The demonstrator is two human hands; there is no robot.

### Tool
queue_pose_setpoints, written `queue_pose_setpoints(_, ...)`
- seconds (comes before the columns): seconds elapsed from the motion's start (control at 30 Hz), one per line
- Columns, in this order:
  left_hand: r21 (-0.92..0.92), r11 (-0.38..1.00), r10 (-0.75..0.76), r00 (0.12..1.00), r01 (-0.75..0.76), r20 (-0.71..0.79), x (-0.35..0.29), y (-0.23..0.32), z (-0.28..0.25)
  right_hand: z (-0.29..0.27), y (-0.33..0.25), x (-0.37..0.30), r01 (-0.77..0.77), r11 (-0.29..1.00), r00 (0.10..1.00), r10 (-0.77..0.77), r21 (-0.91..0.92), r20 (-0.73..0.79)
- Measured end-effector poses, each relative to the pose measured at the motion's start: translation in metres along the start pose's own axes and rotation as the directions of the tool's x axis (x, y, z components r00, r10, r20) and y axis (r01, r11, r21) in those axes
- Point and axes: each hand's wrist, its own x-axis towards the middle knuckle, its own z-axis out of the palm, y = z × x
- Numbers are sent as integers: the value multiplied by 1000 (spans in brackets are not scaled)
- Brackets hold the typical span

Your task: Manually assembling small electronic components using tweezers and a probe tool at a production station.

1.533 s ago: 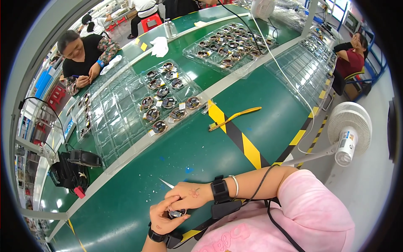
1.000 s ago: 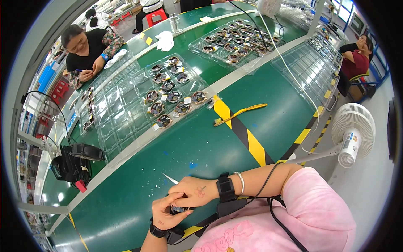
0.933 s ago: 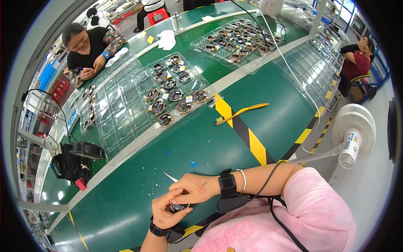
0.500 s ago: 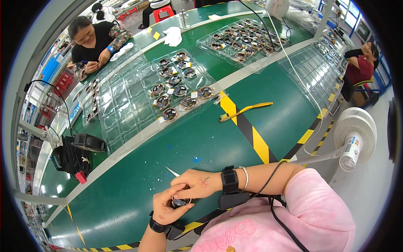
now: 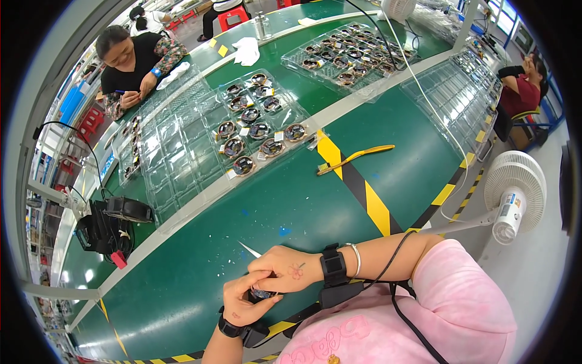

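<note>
Close to the near edge of the green table, my left hand curls its fingers and thumb around a small round electronic assembly. From the other side my right hand bends over the top of it, fingers closed against the piece. Most of the assembly is hidden by my fingers; a dark, shiny part shows between them. A thin, pale, pointed piece lies just beyond my right hand; whether my fingers touch it I cannot tell.
Clear plastic trays with several round assemblies stand across a raised strip. A yellow toothbrush lies on the green table. A white fan stands right, a black device left. A co-worker sits opposite holding a pen.
My right hand has shifted slightly over the round assembly, covering more of it. Both hands stay closed on it in nearly the same place. The view has tilted very slightly.
</note>
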Motion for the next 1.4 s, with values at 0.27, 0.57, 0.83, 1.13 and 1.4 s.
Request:
queue_pose_setpoints(0.27,-71,997,-20,1000,19,-20,3,5,-1,-7,-2,3,-81,992,991,70,98,118)
queue_pose_setpoints(0.57,-39,998,-54,999,54,0,2,7,-1,-4,2,2,-79,985,991,61,151,122)
queue_pose_setpoints(0.83,-13,1000,-1,1000,0,-10,1,2,2,2,9,-1,28,999,999,-29,23,35)
queue_pose_setpoints(1.13,26,1000,-4,1000,4,6,3,8,-4,-3,3,1,-83,995,991,76,54,109)
queue_pose_setpoints(1.4,-264,949,-246,929,173,-277,2,10,-7,-22,-1,11,-154,943,969,203,295,-143)
